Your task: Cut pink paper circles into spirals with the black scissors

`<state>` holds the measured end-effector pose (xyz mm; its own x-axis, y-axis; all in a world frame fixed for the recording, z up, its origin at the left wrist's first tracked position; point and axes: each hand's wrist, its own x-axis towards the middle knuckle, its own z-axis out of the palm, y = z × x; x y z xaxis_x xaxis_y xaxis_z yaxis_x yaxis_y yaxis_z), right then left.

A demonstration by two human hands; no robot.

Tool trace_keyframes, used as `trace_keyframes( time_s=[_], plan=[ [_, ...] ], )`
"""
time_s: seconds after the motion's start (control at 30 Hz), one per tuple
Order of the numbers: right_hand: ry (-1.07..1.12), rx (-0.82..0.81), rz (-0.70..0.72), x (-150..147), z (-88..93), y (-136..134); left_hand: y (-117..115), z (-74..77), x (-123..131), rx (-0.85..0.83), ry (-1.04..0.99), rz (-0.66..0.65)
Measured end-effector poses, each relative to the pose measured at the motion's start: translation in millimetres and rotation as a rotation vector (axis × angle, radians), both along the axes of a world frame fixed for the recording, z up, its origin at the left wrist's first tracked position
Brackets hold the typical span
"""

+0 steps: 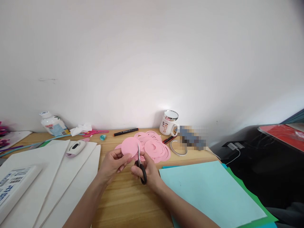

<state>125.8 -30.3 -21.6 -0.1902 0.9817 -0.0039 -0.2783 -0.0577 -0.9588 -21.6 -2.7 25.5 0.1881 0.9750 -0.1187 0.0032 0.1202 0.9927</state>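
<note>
Scissors with black handles (140,164) are sitting gripped in our right hand (148,173), blades meeting the round pink paper disc (129,146) that our left hand (114,163) is pinching, left of the white lidded mug (168,125). We are judging the limp disc could buckle, skewing the cut. Its lid (171,114) is hiding the contents.

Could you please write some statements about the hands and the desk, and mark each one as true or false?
1. The left hand holds a pink circle. True.
2. The right hand holds a pencil. False: it holds scissors.
3. The mug stands behind the pile of pink cut-outs. True.
4. The sheet to the right of the hands is yellow. False: it is light blue.
</note>
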Motion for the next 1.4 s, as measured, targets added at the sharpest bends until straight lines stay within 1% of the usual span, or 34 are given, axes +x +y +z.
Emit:
trace_keyframes(
  time_s=[0.37,0.47,0.6,0.7,0.9,1.07,1.4],
  plan=[
    [-0.020,-0.039,0.025,1.1,5.8,-1.4,1.3,0.1,-2.0,0.004,-0.037,0.015],
    [-0.018,-0.050,0.029,1.1,6.7,-2.0,1.8,0.1,-1.8,-0.016,-0.076,0.020],
    [-0.008,-0.040,0.028,-0.8,5.5,-2.0,0.7,0.9,1.4,-0.067,-0.159,-0.029],
    [-0.014,-0.030,0.045,-2.2,3.5,-2.0,-0.1,0.3,5.0,-0.056,-0.179,-0.044],
    [-0.009,-0.026,0.031,-3.2,0.3,-1.8,1.4,-4.9,4.2,-0.024,-0.123,0.023],
    [0.043,0.028,-0.018,-1.4,0.2,0.0,1.2,-6.5,1.9,-0.030,-0.079,-0.007],
    [0.046,0.023,-0.008,-0.6,-0.3,0.5,1.8,-6.9,1.3,-0.020,-0.054,-0.010]
  ],
)
